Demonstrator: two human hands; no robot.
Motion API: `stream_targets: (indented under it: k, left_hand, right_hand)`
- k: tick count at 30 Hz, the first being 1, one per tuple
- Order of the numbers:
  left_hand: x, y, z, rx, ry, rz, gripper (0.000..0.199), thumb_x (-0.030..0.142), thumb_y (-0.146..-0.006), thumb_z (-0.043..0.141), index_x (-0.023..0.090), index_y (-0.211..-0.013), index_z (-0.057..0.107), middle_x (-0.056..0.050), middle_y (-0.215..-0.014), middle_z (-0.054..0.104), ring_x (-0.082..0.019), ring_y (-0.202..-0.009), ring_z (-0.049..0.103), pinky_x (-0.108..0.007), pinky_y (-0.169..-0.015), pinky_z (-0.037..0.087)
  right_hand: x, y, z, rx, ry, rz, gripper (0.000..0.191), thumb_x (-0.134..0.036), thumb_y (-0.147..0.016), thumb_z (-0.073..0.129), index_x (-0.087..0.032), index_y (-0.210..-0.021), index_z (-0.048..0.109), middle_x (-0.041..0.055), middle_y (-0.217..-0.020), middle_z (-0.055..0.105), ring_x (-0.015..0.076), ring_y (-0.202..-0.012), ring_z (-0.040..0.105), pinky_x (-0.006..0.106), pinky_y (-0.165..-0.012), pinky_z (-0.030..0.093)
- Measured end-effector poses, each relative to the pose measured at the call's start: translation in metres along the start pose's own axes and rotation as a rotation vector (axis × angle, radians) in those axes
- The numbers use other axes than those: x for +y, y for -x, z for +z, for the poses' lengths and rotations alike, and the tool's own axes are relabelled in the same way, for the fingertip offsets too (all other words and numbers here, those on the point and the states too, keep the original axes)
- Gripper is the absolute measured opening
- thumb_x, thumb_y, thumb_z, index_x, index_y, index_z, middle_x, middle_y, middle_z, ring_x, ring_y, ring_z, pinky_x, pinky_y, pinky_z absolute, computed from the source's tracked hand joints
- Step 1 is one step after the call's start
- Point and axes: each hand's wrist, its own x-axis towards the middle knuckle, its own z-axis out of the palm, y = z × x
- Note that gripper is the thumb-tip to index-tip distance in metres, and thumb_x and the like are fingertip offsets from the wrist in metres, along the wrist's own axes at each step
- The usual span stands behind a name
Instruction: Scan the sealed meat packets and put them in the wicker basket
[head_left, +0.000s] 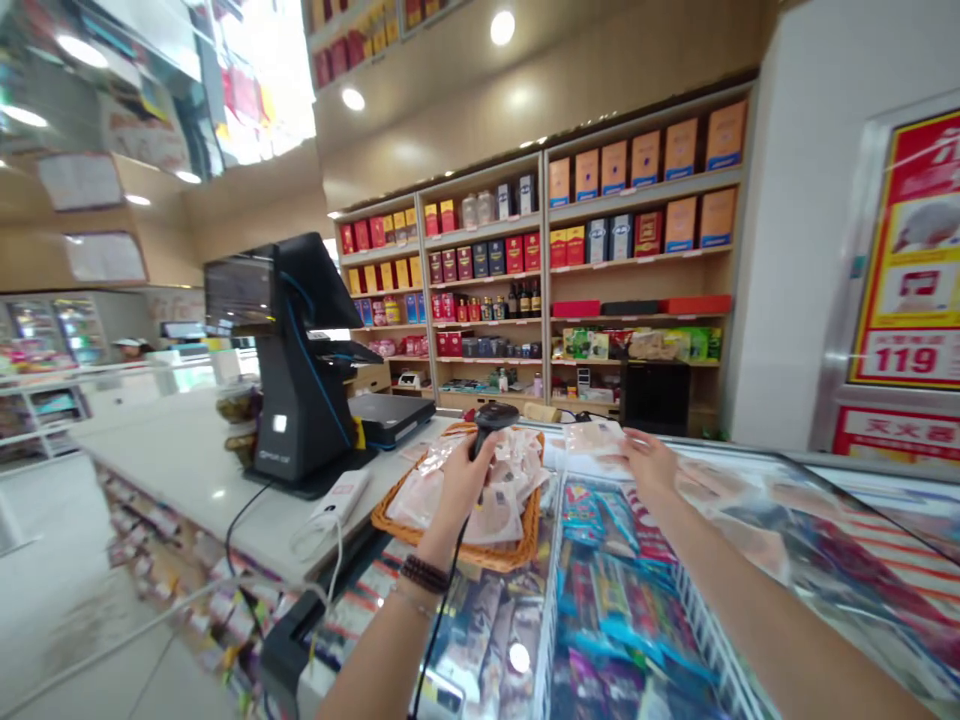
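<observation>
My left hand (466, 476) is wrapped round the handle of a black handheld scanner (496, 413), whose cord hangs down along my wrist. Beneath it, an orange wicker basket (536, 540) holds several clear plastic packets (499, 512) and rests on the freezer's glass top. To the right, my right hand (649, 462) pinches the edge of a flat, pale packet (594, 438), held up above the freezer at about the scanner's height. The packet and scanner are apart.
A black checkout terminal (300, 380) stands on the white counter (187, 470) at left, near a white power strip (341, 500). Below my arms, the freezer (553, 600) holds colourful packages. Shelves of boxed goods (487, 262) line the back wall.
</observation>
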Motion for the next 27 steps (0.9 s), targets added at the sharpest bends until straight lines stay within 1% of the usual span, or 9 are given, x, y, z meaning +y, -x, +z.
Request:
stream_targets:
  k: [2,5,7,10,13,16,19,22,27]
  left_hand:
    - [0.005,-0.005,-0.030,0.078,-0.031,0.010,0.072,0.093,-0.076,0.075,0.023,-0.075,0.062,0.000,-0.063,0.062,-0.011,-0.046,0.051,-0.023,-0.045,0.039]
    - [0.009,-0.004,-0.067,0.153,-0.092,0.005,0.071,0.093,-0.075,0.075,0.023,-0.072,0.061,0.000,-0.061,0.061,-0.011,-0.047,0.050,-0.023,-0.045,0.038]
    - [0.009,0.000,-0.086,0.182,-0.131,-0.028,0.069,0.092,-0.074,0.074,0.024,-0.071,0.061,0.000,-0.060,0.061,-0.013,-0.047,0.051,-0.023,-0.043,0.037]
    - [0.005,0.009,-0.104,0.219,-0.150,-0.053,0.067,0.090,-0.073,0.075,0.024,-0.069,0.060,0.000,-0.059,0.060,-0.013,-0.046,0.051,-0.023,-0.043,0.038]
    - [-0.002,0.016,-0.112,0.252,-0.140,-0.041,0.067,0.089,-0.073,0.076,0.024,-0.069,0.061,0.001,-0.060,0.061,-0.011,-0.045,0.052,-0.023,-0.044,0.039]
    - [-0.008,0.022,-0.113,0.255,-0.159,-0.059,0.068,0.090,-0.074,0.074,0.023,-0.070,0.062,-0.001,-0.061,0.063,-0.012,-0.044,0.052,-0.023,-0.043,0.036]
    - [-0.010,0.025,-0.106,0.236,-0.172,-0.079,0.070,0.092,-0.073,0.073,0.023,-0.069,0.062,-0.001,-0.058,0.061,-0.012,-0.044,0.051,-0.023,-0.042,0.035]
    - [-0.012,0.027,-0.092,0.206,-0.145,-0.070,0.072,0.093,-0.073,0.075,0.023,-0.069,0.062,0.000,-0.057,0.059,-0.012,-0.043,0.051,-0.023,-0.044,0.037]
    - [-0.013,0.029,-0.045,0.121,-0.077,-0.052,0.074,0.095,-0.075,0.076,0.023,-0.074,0.062,0.000,-0.062,0.063,-0.011,-0.044,0.053,-0.023,-0.044,0.037]
  right_hand:
    - [-0.007,0.005,0.047,0.013,-0.052,0.074,0.026,-0.019,-0.058,0.091,-0.025,-0.078,0.075,0.0022,-0.078,0.078,0.0227,-0.075,0.079,0.031,-0.060,0.071]
    - [-0.009,0.018,0.112,-0.083,-0.032,0.105,0.020,-0.015,-0.063,0.089,-0.024,-0.077,0.078,0.0042,-0.081,0.081,0.0233,-0.080,0.082,0.031,-0.066,0.073]
    - [-0.007,0.029,0.149,-0.163,0.013,0.122,0.016,-0.015,-0.067,0.087,-0.024,-0.078,0.080,0.0045,-0.081,0.081,0.0245,-0.081,0.083,0.033,-0.070,0.074]
    - [0.000,0.046,0.191,-0.308,0.058,0.119,0.016,-0.014,-0.069,0.085,-0.025,-0.080,0.082,0.0045,-0.079,0.082,0.0268,-0.084,0.085,0.037,-0.077,0.075]
    - [0.007,0.061,0.211,-0.450,0.077,0.134,0.023,-0.010,-0.066,0.086,-0.024,-0.084,0.084,0.0061,-0.081,0.085,0.0287,-0.085,0.086,0.044,-0.089,0.075]
    - [0.010,0.068,0.209,-0.487,0.104,0.149,0.029,-0.013,-0.065,0.089,-0.024,-0.092,0.086,0.0084,-0.091,0.089,0.0306,-0.093,0.088,0.049,-0.099,0.073]
    - [0.010,0.063,0.188,-0.539,0.111,0.090,0.031,-0.020,-0.068,0.092,-0.025,-0.098,0.088,0.0095,-0.106,0.092,0.0319,-0.109,0.087,0.051,-0.106,0.070]
    - [0.005,0.049,0.154,-0.559,0.112,0.062,0.025,-0.026,-0.069,0.094,-0.025,-0.093,0.088,0.0101,-0.103,0.092,0.0328,-0.106,0.088,0.051,-0.104,0.071]
    - [-0.008,0.010,0.072,-0.394,0.113,0.059,0.018,-0.031,-0.068,0.099,-0.026,-0.077,0.085,0.0084,-0.087,0.089,0.0301,-0.085,0.086,0.047,-0.088,0.075]
